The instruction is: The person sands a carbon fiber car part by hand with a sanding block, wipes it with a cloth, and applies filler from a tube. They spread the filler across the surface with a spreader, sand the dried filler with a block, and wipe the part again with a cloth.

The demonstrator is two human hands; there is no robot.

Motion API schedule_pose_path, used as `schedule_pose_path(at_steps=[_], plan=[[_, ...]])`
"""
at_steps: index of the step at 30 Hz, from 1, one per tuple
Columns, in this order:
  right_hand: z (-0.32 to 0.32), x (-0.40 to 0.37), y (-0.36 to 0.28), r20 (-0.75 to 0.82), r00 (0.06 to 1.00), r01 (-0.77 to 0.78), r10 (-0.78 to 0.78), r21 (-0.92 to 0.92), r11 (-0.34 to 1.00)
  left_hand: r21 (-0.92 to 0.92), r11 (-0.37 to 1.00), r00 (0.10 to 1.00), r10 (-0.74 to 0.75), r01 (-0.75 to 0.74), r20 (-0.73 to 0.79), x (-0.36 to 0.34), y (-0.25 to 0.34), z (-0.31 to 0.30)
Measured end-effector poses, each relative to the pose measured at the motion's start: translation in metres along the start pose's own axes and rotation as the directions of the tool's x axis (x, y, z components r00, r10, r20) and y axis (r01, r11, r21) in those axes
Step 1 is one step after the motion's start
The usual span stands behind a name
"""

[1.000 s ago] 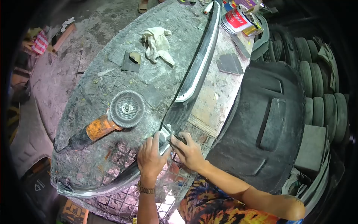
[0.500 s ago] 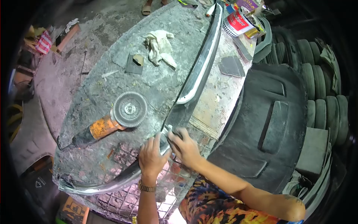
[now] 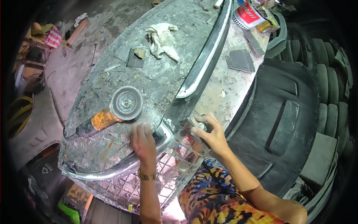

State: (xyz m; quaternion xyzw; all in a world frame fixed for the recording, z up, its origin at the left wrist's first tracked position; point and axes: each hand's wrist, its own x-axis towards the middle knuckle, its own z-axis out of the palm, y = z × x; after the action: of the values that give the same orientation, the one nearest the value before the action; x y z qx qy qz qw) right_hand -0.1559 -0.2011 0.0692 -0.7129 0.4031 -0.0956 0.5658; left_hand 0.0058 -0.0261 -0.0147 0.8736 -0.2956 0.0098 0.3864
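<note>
My right hand [image 3: 213, 134] pinches a small pale piece [image 3: 193, 121], which looks like folded sandpaper, between thumb and fingers. It is just right of the long curved dark trim piece [image 3: 199, 76] with white-grey patches along its edge. My left hand [image 3: 143, 143], slightly blurred, hovers over or touches the lower curve of the trim [image 3: 112, 173]; its fingers are stretched out and nothing shows in them. Between the hands lies the trim's squared corner [image 3: 163, 133]. Left of it, an orange angle grinder [image 3: 102, 120] rests on the table, its round disc [image 3: 126, 103] facing up.
A crumpled pale cloth [image 3: 163, 39] and a dark sheet [image 3: 135, 59] lie on the dusty table [image 3: 112, 84]. A red-and-white tin [image 3: 248, 15] stands at the back right, near a grey flat plate [image 3: 240, 61]. A black vented hood panel [image 3: 278, 123] stands on the right, with stacked tyres [image 3: 322, 87] beyond.
My hands have come apart: the right moved right, off the trim's corner, with the small piece; the left shifted slightly left and up. The view has shifted, too.
</note>
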Motion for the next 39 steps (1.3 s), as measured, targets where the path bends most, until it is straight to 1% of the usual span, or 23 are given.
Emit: schedule_pose_path(at_steps=[1,2,4,6,7,8,9,10,11,12,14,15,16,20,22,23,24,26,27,29,33,37,39], plan=[[-0.001,0.002,0.008,0.037,0.999,0.035,-0.036,0.023,0.999,0.05,0.998,0.995,-0.031,0.026,0.096,-0.013,0.007,-0.007],[-0.003,0.002,0.012,0.042,0.999,0.03,-0.031,0.035,0.999,0.064,0.998,0.994,-0.032,0.026,0.101,-0.02,0.016,-0.008],[-0.008,0.006,0.007,0.086,0.991,0.101,-0.098,-0.034,0.994,0.318,0.93,0.942,0.076,-0.185,0.326,-0.03,0.046,-0.008],[-0.013,0.011,0.0,0.113,0.988,0.109,-0.105,-0.033,0.993,-0.065,0.998,0.854,0.032,0.002,0.519,-0.062,0.072,0.0],[-0.016,0.015,-0.003,0.135,0.985,0.118,-0.112,-0.041,0.992,-0.18,0.978,0.751,0.194,-0.101,0.631,-0.085,0.082,0.005],[-0.019,0.016,-0.003,0.14,0.983,0.121,-0.114,-0.04,0.992,-0.306,0.935,0.61,0.349,-0.179,0.711,-0.101,0.087,0.007],[-0.022,0.015,-0.003,0.118,0.985,0.133,-0.126,-0.052,0.99,-0.296,0.939,0.614,0.339,-0.175,0.713,-0.098,0.088,0.003],[-0.025,0.015,-0.002,0.091,0.986,0.149,-0.142,-0.067,0.987,-0.234,0.95,0.662,0.313,-0.209,0.681,-0.09,0.091,-0.004],[-0.028,0.014,-0.002,0.078,0.994,0.076,-0.073,-0.04,0.996,-0.171,0.956,0.706,0.291,-0.237,0.646,-0.082,0.093,-0.011],[-0.03,0.013,-0.001,0.083,0.994,0.079,-0.075,-0.04,0.996,-0.167,0.958,0.709,0.286,-0.235,0.644,-0.07,0.09,-0.016],[-0.032,0.014,-0.001,0.107,0.989,0.104,-0.098,-0.059,0.993,-0.078,0.993,0.751,0.12,-0.091,0.649,-0.04,0.068,-0.024],[-0.029,0.011,0.0,0.118,0.988,0.106,-0.099,-0.058,0.993,0.127,0.973,0.873,0.114,-0.195,0.474,-0.038,0.033,-0.024],[-0.024,0.01,-0.001,0.118,0.986,0.131,-0.121,-0.081,0.988,0.342,0.906,0.949,0.155,-0.248,0.276,-0.038,0.002,-0.021],[0.004,0.007,0.01,0.15,0.949,0.306,-0.278,-0.215,0.928,0.266,0.95,0.975,0.111,-0.161,0.193,-0.024,0.002,-0.032],[0.022,0.004,0.015,0.173,0.945,0.318,-0.277,-0.296,0.901,-0.011,0.998,0.883,0.064,-0.067,0.464,-0.019,0.002,-0.029],[0.031,0.004,0.016,0.193,0.942,0.327,-0.273,-0.366,0.871,-0.01,0.989,0.89,0.136,-0.146,0.436,-0.015,0.002,-0.029],[0.038,0.004,0.012,0.194,0.942,0.33,-0.275,-0.372,0.868,-0.015,0.989,0.892,0.137,-0.145,0.431,-0.015,0.003,-0.029],[0.051,0.006,-0.001,0.174,0.933,0.361,-0.316,-0.447,0.819,0.005,1.0,0.885,-0.017,0.017,0.466,-0.015,0.006,-0.028],[0.059,0.008,-0.001,0.167,0.916,0.402,-0.366,-0.426,0.81,-0.003,1.0,0.888,-0.01,0.013,0.461,-0.017,0.002,-0.024],[0.073,0.011,-0.006,0.155,0.919,0.393,-0.363,-0.446,0.804,0.027,1.0,0.944,0.001,-0.011,0.331,-0.024,-0.008,-0.012],[0.087,-0.008,0.02,0.137,0.906,0.413,-0.402,-0.498,0.762,0.012,0.998,0.916,-0.055,0.055,0.396,-0.017,0.004,-0.021],[0.097,-0.009,0.016,0.139,0.906,0.404,-0.401,-0.57,0.716,-0.014,0.999,0.928,-0.035,0.044,0.37,-0.019,0.004,-0.02],[0.098,-0.008,0.017,0.12,0.876,0.441,-0.467,-0.59,0.676,-0.039,0.999,0.942,-0.013,0.028,0.334,-0.015,0.005,-0.02]])
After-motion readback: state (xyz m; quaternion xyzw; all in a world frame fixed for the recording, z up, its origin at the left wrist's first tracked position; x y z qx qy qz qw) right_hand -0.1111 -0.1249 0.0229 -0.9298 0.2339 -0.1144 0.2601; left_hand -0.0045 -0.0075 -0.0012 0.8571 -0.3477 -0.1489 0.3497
